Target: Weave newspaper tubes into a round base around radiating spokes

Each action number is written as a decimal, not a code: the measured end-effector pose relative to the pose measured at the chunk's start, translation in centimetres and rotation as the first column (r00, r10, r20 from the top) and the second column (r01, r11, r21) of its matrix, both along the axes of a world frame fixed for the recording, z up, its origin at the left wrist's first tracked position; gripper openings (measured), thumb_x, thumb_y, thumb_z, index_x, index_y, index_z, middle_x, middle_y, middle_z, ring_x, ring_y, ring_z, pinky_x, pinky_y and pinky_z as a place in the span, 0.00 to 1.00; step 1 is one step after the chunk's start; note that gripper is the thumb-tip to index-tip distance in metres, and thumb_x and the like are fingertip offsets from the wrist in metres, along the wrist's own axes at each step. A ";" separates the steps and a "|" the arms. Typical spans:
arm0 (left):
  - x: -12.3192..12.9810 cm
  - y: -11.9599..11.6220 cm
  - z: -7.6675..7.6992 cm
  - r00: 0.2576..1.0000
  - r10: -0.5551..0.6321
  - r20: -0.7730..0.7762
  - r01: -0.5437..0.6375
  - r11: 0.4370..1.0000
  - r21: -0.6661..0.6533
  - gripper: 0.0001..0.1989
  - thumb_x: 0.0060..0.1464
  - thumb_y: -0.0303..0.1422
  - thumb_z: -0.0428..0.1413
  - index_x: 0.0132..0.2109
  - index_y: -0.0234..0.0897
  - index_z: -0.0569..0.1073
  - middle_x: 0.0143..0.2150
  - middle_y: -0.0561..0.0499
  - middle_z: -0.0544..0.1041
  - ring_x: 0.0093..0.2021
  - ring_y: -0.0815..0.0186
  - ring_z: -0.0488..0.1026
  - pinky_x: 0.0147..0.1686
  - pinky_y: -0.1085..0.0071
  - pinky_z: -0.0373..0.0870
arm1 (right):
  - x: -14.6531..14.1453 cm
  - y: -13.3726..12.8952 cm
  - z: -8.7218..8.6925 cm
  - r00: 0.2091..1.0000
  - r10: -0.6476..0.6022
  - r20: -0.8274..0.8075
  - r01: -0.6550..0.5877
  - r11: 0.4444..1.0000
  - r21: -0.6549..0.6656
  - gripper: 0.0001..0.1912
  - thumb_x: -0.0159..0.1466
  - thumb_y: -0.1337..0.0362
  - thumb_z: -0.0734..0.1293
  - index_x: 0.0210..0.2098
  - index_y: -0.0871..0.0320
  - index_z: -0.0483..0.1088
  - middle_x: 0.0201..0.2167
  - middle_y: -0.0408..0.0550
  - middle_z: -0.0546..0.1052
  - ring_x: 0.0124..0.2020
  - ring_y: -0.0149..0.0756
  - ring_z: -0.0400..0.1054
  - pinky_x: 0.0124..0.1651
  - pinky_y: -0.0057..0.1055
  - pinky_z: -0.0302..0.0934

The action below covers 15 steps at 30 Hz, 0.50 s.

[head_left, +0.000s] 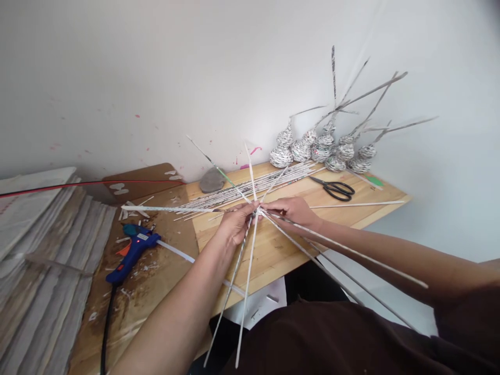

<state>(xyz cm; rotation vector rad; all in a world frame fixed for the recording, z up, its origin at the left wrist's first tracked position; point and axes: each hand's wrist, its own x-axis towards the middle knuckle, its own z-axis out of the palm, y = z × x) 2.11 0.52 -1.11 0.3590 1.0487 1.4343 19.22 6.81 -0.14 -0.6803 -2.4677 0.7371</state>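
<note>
We hold a star (255,211) of thin rolled-paper sticks just above the counter (281,250). Our left hand (234,221) and right hand (291,210) meet at its centre, each grip pinched on the crossing. The sticks are white with grey print and fan out in all directions, some past the counter edge toward us. Behind lie a bundle (250,188) of like sticks, scissors (336,188) and small woven forms (322,148). A blue glue gun (133,250) lies to the left.
</note>
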 end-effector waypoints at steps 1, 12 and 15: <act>0.0 0.0 0.1 1.000 0.005 -0.002 -0.005 1.000 0.007 0.07 0.41 0.21 0.67 0.27 0.29 0.76 0.23 0.49 0.77 0.22 0.71 0.73 0.25 0.78 0.74 | -0.2 -0.3 -0.2 0.996 -0.036 -0.081 0.029 0.996 -0.084 0.16 0.64 0.56 0.66 0.46 0.54 0.78 0.40 0.49 0.82 0.39 0.37 0.75 0.42 0.31 0.65; 0.5 -0.1 0.5 0.988 0.148 -0.043 -0.143 0.983 0.112 0.13 0.35 0.30 0.70 0.27 0.32 0.74 0.23 0.53 0.76 0.22 0.73 0.71 0.26 0.77 0.69 | -3.5 -2.1 -0.1 0.842 -0.490 -0.227 -0.010 0.406 -0.914 0.14 0.48 0.62 0.78 0.34 0.58 0.77 0.32 0.48 0.81 0.26 0.31 0.73 0.23 0.23 0.63; 0.3 -0.3 0.6 0.986 0.153 -0.069 -0.140 0.976 0.165 0.17 0.31 0.34 0.72 0.26 0.33 0.73 0.23 0.54 0.75 0.22 0.73 0.71 0.27 0.76 0.68 | -3.7 -2.3 0.6 0.834 -0.466 -0.297 -0.140 0.342 -0.929 0.12 0.48 0.66 0.77 0.33 0.58 0.77 0.32 0.47 0.81 0.28 0.30 0.73 0.23 0.22 0.62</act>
